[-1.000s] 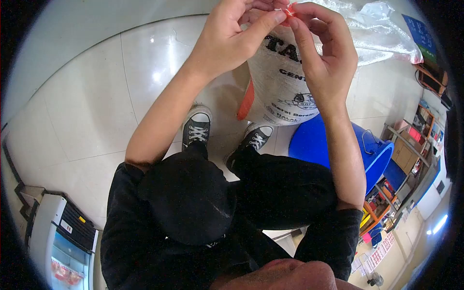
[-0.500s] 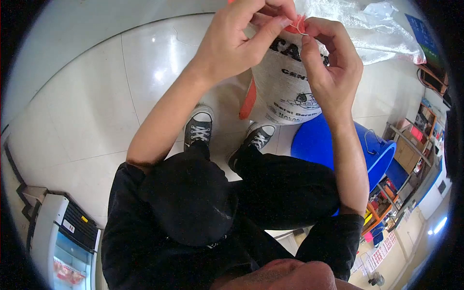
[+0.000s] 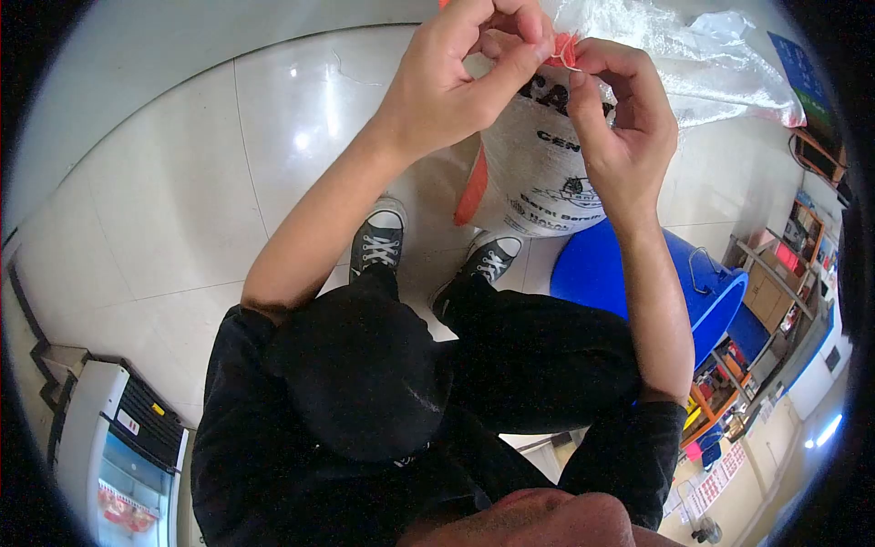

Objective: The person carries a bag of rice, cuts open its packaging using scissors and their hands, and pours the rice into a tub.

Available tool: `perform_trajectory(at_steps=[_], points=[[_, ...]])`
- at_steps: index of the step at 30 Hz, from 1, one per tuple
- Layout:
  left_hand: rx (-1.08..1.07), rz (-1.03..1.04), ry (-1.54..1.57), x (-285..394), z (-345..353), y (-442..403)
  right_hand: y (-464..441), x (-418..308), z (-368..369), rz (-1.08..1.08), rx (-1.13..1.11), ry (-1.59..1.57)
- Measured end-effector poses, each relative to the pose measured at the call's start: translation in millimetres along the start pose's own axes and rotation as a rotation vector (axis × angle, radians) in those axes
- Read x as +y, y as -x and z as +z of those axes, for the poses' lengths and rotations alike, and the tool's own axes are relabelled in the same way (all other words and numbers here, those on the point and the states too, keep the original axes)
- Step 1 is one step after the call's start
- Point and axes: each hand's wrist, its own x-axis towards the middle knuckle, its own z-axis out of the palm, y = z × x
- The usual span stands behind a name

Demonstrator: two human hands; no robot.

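Observation:
A white woven sack [image 3: 538, 164] with black print stands on the floor between the feet and the blue bucket. At its top is a small bunch of orange-red material [image 3: 563, 48] with a thin white string [image 3: 567, 64]. My left hand [image 3: 478, 68] pinches at the left side of this bunch, thumb against fingertips, where the string begins. On the right side, my right hand [image 3: 629, 109] holds the string's other part between thumb and index finger. Both hands are above the sack, a short gap apart.
A blue bucket [image 3: 592, 269] lies tilted right of the sack. Clear plastic sheeting [image 3: 693, 73] spreads behind it. An orange-red strip [image 3: 470, 193] hangs at the sack's left. A glass-fronted cooler [image 3: 118, 456] is lower left; shelves are at the right.
Both hands have moved slightly down from the top edge and a little apart. The white string between them shows more clearly. The left fingers have shifted over the orange-red bunch.

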Motion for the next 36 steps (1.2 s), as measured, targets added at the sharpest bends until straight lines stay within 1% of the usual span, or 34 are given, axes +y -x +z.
perform_trajectory(at_steps=[1,3,6,9,10,12,15,16,18,21,24,28,31,34,36], points=[[-0.004,0.013,0.021,-1,0,1,-1,2,0,-0.048,-0.006,0.009],[-0.011,0.041,0.064,-3,0,2,-1,3,-2,-0.059,-0.034,0.015],[-0.001,-0.014,0.062,2,0,5,0,2,-2,-0.067,-0.051,0.022],[0.013,-0.043,0.005,13,4,4,-1,-1,0,-0.061,-0.041,0.009],[0.004,-0.029,-0.06,15,4,3,-1,-2,0,-0.057,-0.035,0.001],[-0.015,-0.001,-0.191,17,3,3,-2,-3,0,-0.115,-0.044,0.082],[0.019,-0.143,-0.048,11,5,2,-4,-14,0,-0.154,-0.056,0.275],[0.021,-0.156,-0.047,9,4,3,-5,-18,1,-0.158,-0.061,0.351],[0.025,-0.183,-0.046,6,-1,4,-6,-19,0,-0.148,-0.057,0.323],[0.077,-0.304,-0.041,7,-7,3,-5,-18,1,-0.165,-0.03,0.304],[0.066,-0.353,0.063,11,-5,1,-3,-19,3,-0.188,0.005,0.338],[0.068,-0.314,0.117,11,-3,0,-1,-23,5,-0.178,0.029,0.468],[0.096,-0.339,0.125,16,-1,1,2,-20,2,0.018,0.001,0.3],[0.096,-0.355,0.132,17,-2,3,2,-22,5,0.277,0.033,-0.012],[0.1,-0.363,0.143,18,0,3,-1,-34,2,0.457,0.009,-0.066]])
